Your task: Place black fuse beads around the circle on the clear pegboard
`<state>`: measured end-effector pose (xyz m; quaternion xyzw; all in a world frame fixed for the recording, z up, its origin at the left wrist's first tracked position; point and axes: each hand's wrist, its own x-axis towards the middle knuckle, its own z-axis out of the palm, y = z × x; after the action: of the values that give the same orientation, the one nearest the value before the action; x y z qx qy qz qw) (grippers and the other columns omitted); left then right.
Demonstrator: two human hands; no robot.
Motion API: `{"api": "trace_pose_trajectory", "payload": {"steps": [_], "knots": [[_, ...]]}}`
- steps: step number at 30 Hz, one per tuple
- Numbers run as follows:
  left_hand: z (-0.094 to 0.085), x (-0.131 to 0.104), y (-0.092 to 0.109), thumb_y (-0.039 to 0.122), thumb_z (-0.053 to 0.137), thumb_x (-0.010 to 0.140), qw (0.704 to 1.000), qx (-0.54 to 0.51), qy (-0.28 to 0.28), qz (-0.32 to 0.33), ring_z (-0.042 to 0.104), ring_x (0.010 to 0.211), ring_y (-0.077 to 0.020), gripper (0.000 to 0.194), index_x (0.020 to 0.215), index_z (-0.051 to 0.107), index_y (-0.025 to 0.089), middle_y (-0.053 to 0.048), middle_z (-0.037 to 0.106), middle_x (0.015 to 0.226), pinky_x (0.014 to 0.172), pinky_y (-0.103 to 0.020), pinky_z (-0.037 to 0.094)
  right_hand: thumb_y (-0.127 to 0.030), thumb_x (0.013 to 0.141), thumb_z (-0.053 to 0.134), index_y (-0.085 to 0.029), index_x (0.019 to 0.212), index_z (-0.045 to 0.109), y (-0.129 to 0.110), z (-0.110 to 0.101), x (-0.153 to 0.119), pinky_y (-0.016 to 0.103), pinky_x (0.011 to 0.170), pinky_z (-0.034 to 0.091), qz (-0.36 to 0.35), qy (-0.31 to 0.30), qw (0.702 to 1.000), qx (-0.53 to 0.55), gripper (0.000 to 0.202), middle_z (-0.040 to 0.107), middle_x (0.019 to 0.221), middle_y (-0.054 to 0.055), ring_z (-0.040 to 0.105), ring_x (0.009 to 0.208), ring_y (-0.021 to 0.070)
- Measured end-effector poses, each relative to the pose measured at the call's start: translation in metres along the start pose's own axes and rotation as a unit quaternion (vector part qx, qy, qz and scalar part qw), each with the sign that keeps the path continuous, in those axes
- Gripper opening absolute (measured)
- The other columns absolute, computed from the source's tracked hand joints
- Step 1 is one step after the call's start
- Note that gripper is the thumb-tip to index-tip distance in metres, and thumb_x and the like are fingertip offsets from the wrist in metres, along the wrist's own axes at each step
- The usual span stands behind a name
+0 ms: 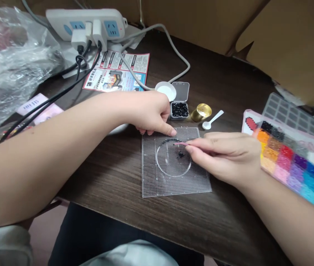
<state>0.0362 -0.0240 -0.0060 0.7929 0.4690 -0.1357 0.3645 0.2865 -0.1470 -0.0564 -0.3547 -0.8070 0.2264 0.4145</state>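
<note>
A clear square pegboard (151, 177) lies on the dark table, with a white ring (158, 164) on it. Black beads (168, 140) follow the ring's upper edge, and a small black cluster (181, 154) sits inside it. My right hand (226, 153) pinches pink tweezers (183, 143), their tips at the beads near the top of the ring. My left hand (155, 112) reaches over the board's top edge, thumb stretched out toward the beads, the other fingers curled; nothing shows in it. Behind the board stands a small open box of black beads (179, 110).
A gold cup (201, 112) and white scoop (213, 120) stand behind the board. The colored bead case (295, 168) is at right. A power strip (87, 24), cables, leaflet (118, 72) and plastic bag (12, 55) occupy the back left.
</note>
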Motion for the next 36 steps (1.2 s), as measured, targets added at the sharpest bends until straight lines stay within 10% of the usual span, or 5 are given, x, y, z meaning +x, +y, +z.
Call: {"api": "trace_pose_trajectory", "payload": {"steps": [36], "knots": [[0.0084, 0.0004, 0.0082, 0.074, 0.086, 0.095, 0.998, 0.051, 0.039, 0.009, 0.072, 0.063, -0.0235, 0.06, 0.058, 0.071, 0.03, -0.003, 0.068, 0.052, 0.075, -0.04, 0.051, -0.008, 0.117, 0.087, -0.025, 0.114, 0.1, -0.0094, 0.0006, -0.0051, 0.028, 0.058, 0.062, -0.021, -0.086, 0.991, -0.097, 0.022, 0.087, 0.079, -0.002, 0.077, 0.06, 0.014]]}}
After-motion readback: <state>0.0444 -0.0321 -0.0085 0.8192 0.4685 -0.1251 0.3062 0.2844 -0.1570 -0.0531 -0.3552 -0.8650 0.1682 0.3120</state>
